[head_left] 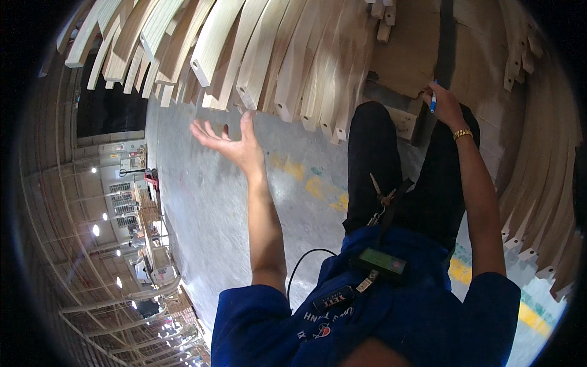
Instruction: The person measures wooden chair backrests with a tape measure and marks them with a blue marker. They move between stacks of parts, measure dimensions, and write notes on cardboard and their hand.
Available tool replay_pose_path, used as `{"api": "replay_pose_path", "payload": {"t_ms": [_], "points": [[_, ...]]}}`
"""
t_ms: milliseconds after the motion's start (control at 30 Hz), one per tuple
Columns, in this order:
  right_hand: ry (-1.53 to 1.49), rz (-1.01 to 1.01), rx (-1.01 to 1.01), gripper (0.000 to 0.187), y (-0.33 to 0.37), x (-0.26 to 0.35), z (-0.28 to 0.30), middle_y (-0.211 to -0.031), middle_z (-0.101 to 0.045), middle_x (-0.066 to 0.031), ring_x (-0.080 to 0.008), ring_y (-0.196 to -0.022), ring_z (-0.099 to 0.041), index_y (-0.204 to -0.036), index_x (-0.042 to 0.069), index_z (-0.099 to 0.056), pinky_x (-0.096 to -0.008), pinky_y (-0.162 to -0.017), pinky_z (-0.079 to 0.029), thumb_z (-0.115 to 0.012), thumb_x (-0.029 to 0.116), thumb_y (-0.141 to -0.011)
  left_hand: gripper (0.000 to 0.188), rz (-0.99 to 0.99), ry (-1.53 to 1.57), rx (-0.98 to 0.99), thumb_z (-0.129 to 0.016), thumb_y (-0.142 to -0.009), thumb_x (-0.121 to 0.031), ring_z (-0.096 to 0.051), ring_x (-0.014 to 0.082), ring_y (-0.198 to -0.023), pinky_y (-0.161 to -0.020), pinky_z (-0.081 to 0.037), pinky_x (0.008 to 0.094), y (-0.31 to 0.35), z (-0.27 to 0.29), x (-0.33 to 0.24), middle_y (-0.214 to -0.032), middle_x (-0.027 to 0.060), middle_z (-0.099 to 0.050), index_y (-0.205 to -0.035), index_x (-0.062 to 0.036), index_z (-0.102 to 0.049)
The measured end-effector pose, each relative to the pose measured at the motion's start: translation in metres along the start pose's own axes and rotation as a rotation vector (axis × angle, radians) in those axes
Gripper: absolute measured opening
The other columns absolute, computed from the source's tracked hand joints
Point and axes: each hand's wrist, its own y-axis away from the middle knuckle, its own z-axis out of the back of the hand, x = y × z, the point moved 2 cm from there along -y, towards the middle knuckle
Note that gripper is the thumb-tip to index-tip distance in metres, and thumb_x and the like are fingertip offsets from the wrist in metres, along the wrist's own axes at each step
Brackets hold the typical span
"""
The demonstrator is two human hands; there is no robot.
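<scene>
My left hand (pixel 227 145) is raised palm up with its fingers spread, just below the ends of a stack of pale wooden slats (pixel 251 85). Nothing lies in its palm; whether the thumb touches a slat end, I cannot tell. Round holes show in several of the slat ends. On the right, my right hand (pixel 449 110) is closed round a blue and white pen (pixel 433 101), held in front of a brown cardboard sheet (pixel 409 52). A gold-coloured band circles the right wrist.
More wooden slats (pixel 538 177) are stacked along the right side, with another bundle at the upper right. A wooden block (pixel 402 122) sits between my knees. Yellow floor markings (pixel 306 177) cross the grey concrete. A red pallet jack (pixel 151 178) stands far left.
</scene>
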Motion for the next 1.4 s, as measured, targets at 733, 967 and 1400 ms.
{"api": "replay_pose_path", "payload": {"t_ms": [733,967,1400], "points": [[0.059,0.076,-0.066,0.028,-0.003,-0.013,-0.008,-0.092,-0.065,-0.0186,-0.0351,-0.088,-0.063,-0.107,0.005,-0.058,-0.0443,-0.076,-0.05,-0.063,0.02,-0.084,0.089,0.166,0.094,0.159,-0.069,-0.079,-0.015,-0.027,0.0348,-0.132,-0.101,-0.034,0.0512,0.075,-0.048,0.018,-0.145,0.0215,-0.017,-0.142,-0.0003,-0.008],[0.039,0.082,-0.077,0.027,-0.003,-0.009,-0.004,-0.094,-0.066,-0.0179,-0.0339,-0.088,-0.064,-0.108,0.006,-0.059,-0.0433,-0.076,-0.051,-0.061,0.021,-0.086,0.09,0.297,0.026,0.051,-0.071,-0.077,-0.017,-0.028,0.0337,-0.131,-0.101,-0.033,0.0509,0.078,-0.059,0.048,-0.145,0.0192,-0.02,-0.142,-0.0009,-0.011],[0.034,0.036,-0.097,0.023,-0.001,-0.01,-0.004,-0.093,-0.067,-0.0148,-0.0312,-0.089,-0.065,-0.102,0.005,-0.057,-0.0395,-0.075,-0.05,-0.061,0.021,-0.086,0.087,0.403,0.309,0.134,-0.069,-0.076,-0.016,-0.03,0.0336,-0.131,-0.099,-0.036,0.045,0.112,-0.067,0.065,-0.145,0.0181,-0.021,-0.141,0.0007,-0.013]]}}
